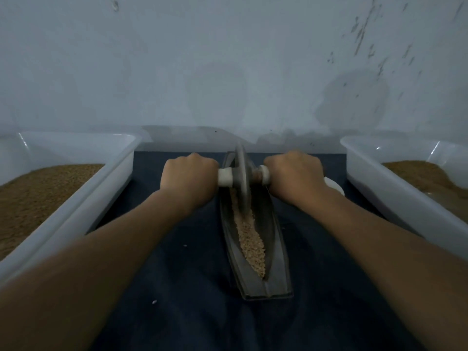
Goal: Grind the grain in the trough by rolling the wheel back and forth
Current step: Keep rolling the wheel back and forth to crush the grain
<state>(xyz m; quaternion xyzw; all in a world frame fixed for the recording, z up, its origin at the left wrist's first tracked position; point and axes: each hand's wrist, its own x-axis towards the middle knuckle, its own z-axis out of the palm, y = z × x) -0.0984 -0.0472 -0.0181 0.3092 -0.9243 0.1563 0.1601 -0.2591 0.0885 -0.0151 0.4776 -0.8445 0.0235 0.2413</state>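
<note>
**Wheel near the trough's far end**

On the bench (177, 287), between the left tray (109, 183) and the right tray (379, 196), the dark trough (277, 249) lies lengthwise. The wheel (241, 178) stands upright in it. Our left hand (188, 177) and right hand (295, 173) each grip an axle end. We judge a straight pull back comes next. The grain (249, 236) looks coarse along the groove.

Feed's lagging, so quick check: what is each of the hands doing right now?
The left hand grips the wheel by its left handle.
The right hand grips the wheel by its right handle.
</note>
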